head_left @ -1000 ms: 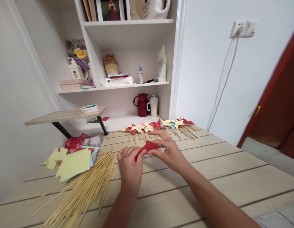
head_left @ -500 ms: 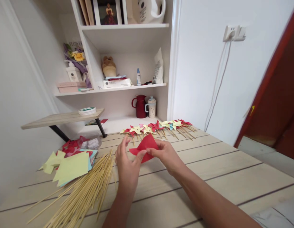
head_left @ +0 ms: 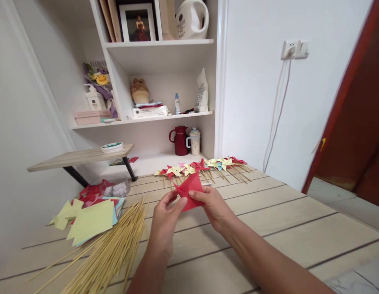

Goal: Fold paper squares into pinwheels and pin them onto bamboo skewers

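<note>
Far to the left of your hands lie a stack of yellow paper squares and a bunch of thin wooden sticks on the surface.

Your left hand pinches the left side of a red paper piece with thumb and fingers. Your right hand pinches the right side the same way. You hold the paper up, just above the surface, between both hands.

The paper looks very light and thin. It will likely bend, crease or tear if you pull hard. Hold it near the edges and folds, with soft fingers.

Behind your hands lies a row of paper pinwheels.

Your fingers hide the lower part of the red paper, so you cannot tell how its folds go there. The sticks run off the bottom of the view.
</note>
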`<state>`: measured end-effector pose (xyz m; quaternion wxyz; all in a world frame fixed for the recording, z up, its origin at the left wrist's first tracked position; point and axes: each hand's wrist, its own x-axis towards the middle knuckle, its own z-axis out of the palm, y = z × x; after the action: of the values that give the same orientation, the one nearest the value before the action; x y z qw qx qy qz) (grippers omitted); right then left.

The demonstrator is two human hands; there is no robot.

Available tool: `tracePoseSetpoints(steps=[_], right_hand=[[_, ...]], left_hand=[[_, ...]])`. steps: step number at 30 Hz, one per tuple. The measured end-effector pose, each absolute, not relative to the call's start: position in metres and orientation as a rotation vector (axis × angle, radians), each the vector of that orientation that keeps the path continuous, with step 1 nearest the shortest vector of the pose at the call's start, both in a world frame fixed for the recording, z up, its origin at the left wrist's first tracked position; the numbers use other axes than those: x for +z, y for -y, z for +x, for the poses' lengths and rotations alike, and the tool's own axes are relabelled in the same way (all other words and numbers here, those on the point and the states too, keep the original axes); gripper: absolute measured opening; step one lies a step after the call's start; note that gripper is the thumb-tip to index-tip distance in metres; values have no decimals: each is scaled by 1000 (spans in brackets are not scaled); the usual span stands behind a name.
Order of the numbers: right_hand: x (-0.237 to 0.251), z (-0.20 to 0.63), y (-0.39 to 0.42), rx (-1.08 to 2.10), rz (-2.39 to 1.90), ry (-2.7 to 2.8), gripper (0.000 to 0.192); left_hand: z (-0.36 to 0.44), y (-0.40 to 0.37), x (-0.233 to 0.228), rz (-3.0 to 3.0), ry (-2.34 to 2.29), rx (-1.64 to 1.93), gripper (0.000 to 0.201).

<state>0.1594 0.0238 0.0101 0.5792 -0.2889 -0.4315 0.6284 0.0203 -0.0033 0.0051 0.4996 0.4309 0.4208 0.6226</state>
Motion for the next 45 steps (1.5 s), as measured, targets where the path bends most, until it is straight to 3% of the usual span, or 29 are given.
tracePoseSetpoints(steps=[16,25,32,45], right_hand=[[4,151,-17,1533,-710,1074,25],[14,175,-23,990,-742,1194,34],[19,181,-17,499,-733,1652,10],[10,186,-30,496,-782,1837,14]], left_hand=[[18,4,4,900,-1033,1491,38],[11,5,4,813,-1002,1471,36],[11,5,8,724,-940,1501,34],[11,8,16,611,-891,1501,16]])
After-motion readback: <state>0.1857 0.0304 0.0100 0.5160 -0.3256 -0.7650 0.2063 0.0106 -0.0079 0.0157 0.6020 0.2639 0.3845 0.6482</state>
